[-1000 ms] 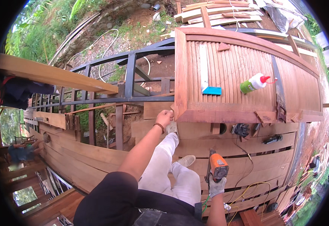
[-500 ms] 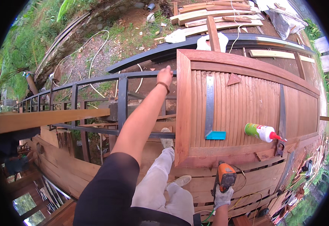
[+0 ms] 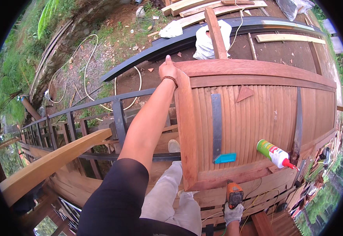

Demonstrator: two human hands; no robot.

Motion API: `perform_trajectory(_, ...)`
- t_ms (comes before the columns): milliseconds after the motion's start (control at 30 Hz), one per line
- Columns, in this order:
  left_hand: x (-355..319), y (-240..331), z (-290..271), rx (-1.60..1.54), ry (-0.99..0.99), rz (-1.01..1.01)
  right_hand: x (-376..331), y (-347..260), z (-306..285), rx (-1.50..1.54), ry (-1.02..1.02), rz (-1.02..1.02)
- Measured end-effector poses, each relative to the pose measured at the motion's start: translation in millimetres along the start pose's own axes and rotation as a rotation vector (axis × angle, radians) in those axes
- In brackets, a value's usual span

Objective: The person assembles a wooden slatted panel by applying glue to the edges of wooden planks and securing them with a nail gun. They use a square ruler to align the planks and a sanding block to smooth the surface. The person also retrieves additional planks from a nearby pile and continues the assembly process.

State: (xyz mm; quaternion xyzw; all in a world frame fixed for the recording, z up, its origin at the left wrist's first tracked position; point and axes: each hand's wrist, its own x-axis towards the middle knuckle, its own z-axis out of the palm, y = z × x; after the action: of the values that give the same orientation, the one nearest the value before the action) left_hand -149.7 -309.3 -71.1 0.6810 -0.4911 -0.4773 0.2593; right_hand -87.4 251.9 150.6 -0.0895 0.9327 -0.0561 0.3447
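One bare left hand (image 3: 168,69) touches far left corner of panel (image 3: 250,126), can't tell if gripping; gloved right hand (image 3: 233,213) wraps orange tool (image 3: 234,194) by near edge. Square (image 3: 217,129) and bottle (image 3: 273,153) lie on panel.

The short sleeve (image 3: 116,194) at 7 o'clock is black. A brown bead bracelet (image 3: 170,80) goes around the left wrist (image 3: 169,78), toward 12 o'clock. The right hand (image 3: 233,213), at 5 o'clock, has a greyish-white glove (image 3: 232,217). The trousers (image 3: 161,200), at 6 o'clock, are pale; the shoe (image 3: 174,146) is beige.
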Motion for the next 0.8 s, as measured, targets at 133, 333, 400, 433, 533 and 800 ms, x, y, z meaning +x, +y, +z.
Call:
perform_trajectory(133,12,-15,1,-0.127,-0.029,0.003,4,-3,-5,-0.006,-0.031,0.021)
perform_trajectory(333,-6,5,-2,-0.105,0.007,-0.008,7,-3,-3,0.024,-0.032,0.040)
perform_trajectory(400,-4,8,-5,0.025,0.025,-0.039,7,-5,-5,0.015,-0.026,0.046)
perform_trajectory(433,-6,9,-3,0.071,0.029,-0.026,7,-4,-4,0.022,-0.035,0.038)
perform_trajectory(533,-6,10,1,0.117,0.016,0.001,7,-4,-5,0.015,-0.037,-0.026)
perform_trajectory(800,7,-5,1,-0.066,-0.044,-0.073,8,-16,-10,-0.034,-0.052,0.027)
